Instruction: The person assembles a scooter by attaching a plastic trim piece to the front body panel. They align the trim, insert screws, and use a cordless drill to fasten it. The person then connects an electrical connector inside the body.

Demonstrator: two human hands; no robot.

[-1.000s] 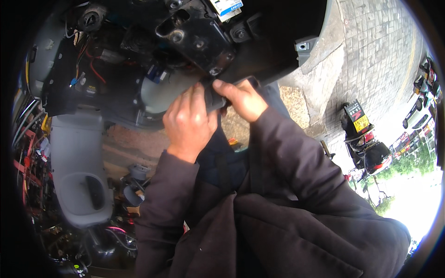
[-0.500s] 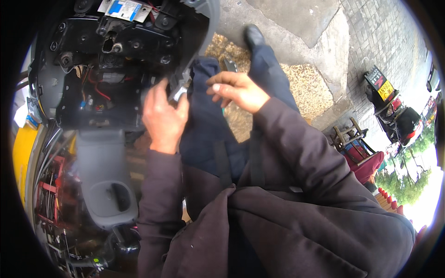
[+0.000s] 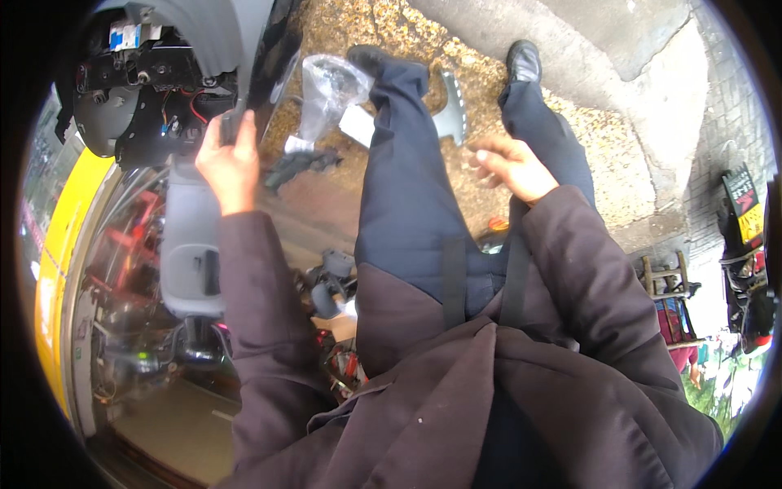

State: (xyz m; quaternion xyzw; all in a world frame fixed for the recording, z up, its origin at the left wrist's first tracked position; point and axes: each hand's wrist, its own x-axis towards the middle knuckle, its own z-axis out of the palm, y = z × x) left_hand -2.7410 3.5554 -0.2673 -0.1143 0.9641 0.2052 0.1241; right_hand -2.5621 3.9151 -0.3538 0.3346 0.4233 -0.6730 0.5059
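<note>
A grey plastic body panel [image 3: 216,37] of a partly stripped scooter curves in at the upper left. My left hand [image 3: 230,163] pinches the panel's lower dark end between thumb and fingers. Above my right thigh, my right hand [image 3: 517,169] hangs in the air, fingers loosely bent and somewhat apart; I see nothing in it. Inside the scooter, the black frame [image 3: 155,73] lies bare, with a red wire [image 3: 198,110] and small connectors. A long grey plastic cover [image 3: 183,244] sits just left of my left forearm.
On the ground lie a clear plastic bag [image 3: 330,85], a white piece [image 3: 357,125] and a curved grey-green part [image 3: 450,110] between my legs. Dark loose parts [image 3: 301,165] rest near the bag. A wooden stool [image 3: 668,281] and a parked motorbike [image 3: 745,269] stand at the right.
My view has shifted, and the scooter now sits farther up and left. My left hand has gone to the panel's end. My right hand is farther from my left.
</note>
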